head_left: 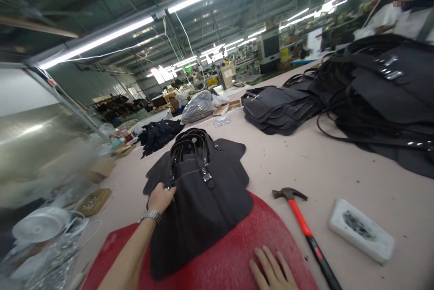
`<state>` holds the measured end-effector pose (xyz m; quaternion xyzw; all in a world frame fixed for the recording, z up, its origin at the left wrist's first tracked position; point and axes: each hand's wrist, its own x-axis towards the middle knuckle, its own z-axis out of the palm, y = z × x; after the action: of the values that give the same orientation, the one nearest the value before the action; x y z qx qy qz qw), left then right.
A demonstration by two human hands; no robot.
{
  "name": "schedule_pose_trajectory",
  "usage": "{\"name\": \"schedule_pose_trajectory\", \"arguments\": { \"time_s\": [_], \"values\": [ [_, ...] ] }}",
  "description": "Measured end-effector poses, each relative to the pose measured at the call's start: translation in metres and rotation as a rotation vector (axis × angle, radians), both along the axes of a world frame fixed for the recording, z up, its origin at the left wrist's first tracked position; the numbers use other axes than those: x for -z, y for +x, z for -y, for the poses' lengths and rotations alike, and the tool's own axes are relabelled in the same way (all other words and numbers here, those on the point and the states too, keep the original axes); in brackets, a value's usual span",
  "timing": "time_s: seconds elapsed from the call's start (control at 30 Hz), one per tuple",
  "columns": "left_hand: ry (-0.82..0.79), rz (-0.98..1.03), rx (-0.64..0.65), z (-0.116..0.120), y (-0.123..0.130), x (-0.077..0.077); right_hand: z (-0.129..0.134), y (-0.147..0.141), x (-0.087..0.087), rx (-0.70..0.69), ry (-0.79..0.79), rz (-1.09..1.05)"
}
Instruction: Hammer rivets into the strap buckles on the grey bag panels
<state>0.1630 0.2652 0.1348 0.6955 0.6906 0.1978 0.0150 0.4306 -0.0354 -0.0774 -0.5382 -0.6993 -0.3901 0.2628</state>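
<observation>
A stack of black bag panels (203, 208) with looped handles and silver buckles lies partly on a red mat (271, 226). My left hand (162, 198), with a metal watch on its wrist, grips the left edge of the top panel near a handle's end. Flat on the red mat, to the right of the panels, rests my right hand (271, 269), fingers spread and holding nothing. Beyond the mat's right edge lie a claw hammer (301, 217) with a red and black handle and a white block (361, 231) with a dark worn patch.
More black bag panels (278, 106) are piled at the back, with a taller heap (389, 95) at the right. Dark pieces (159, 134) and a plastic-wrapped bundle (198, 108) sit at the far left. A white spool (42, 224) stands lower left. A person (400, 18) is at the upper right.
</observation>
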Motion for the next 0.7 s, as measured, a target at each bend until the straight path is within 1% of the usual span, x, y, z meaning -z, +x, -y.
{"name": "schedule_pose_trajectory", "arguments": {
  "time_s": [0.07,0.1,0.13,0.17,0.2,0.23,0.3,0.37,0.4,0.43,0.47,0.5,0.57,0.63,0.7],
  "values": [
    [0.074,-0.101,0.039,0.026,0.005,-0.012,0.010,-0.005,-0.013,-0.005,-0.086,-0.096],
    [0.101,-0.144,0.045,0.041,0.006,-0.015,0.017,-0.009,-0.021,-0.004,-0.149,-0.164],
    [0.110,-0.176,0.037,0.057,0.005,-0.013,0.023,-0.012,-0.028,-0.002,-0.215,-0.242],
    [0.100,-0.192,0.017,0.073,0.002,-0.007,0.029,-0.014,-0.035,0.000,-0.269,-0.326],
    [0.078,-0.199,-0.005,0.088,-0.003,0.003,0.035,-0.016,-0.041,0.001,-0.307,-0.409],
    [0.041,-0.199,-0.028,0.104,-0.010,0.017,0.040,-0.018,-0.046,0.000,-0.327,-0.484],
    [-0.058,-0.177,-0.045,0.135,-0.027,0.052,0.050,-0.018,-0.053,-0.020,-0.351,-0.579],
    [-0.133,-0.119,-0.044,0.166,-0.045,0.086,0.061,-0.015,-0.057,-0.054,-0.385,-0.604],
    [-0.154,-0.085,-0.050,0.180,-0.052,0.100,0.066,-0.013,-0.058,-0.067,-0.417,-0.604],
    [-0.159,-0.054,-0.059,0.192,-0.056,0.110,0.072,-0.012,-0.059,-0.072,-0.456,-0.602],
    [-0.153,-0.029,-0.067,0.202,-0.058,0.116,0.077,-0.011,-0.060,-0.070,-0.499,-0.596],
    [-0.144,-0.010,-0.070,0.209,-0.057,0.120,0.081,-0.010,-0.060,-0.063,-0.543,-0.584],
    [-0.117,0.020,-0.039,0.214,-0.049,0.121,0.086,-0.012,-0.060,-0.047,-0.621,-0.539],
    [-0.076,0.082,-0.001,0.209,-0.036,0.117,0.083,-0.017,-0.062,-0.031,-0.673,-0.480],
    [-0.080,0.180,0.021,0.199,-0.026,0.112,0.076,-0.020,-0.067,-0.015,-0.696,-0.437]
  ]
}}
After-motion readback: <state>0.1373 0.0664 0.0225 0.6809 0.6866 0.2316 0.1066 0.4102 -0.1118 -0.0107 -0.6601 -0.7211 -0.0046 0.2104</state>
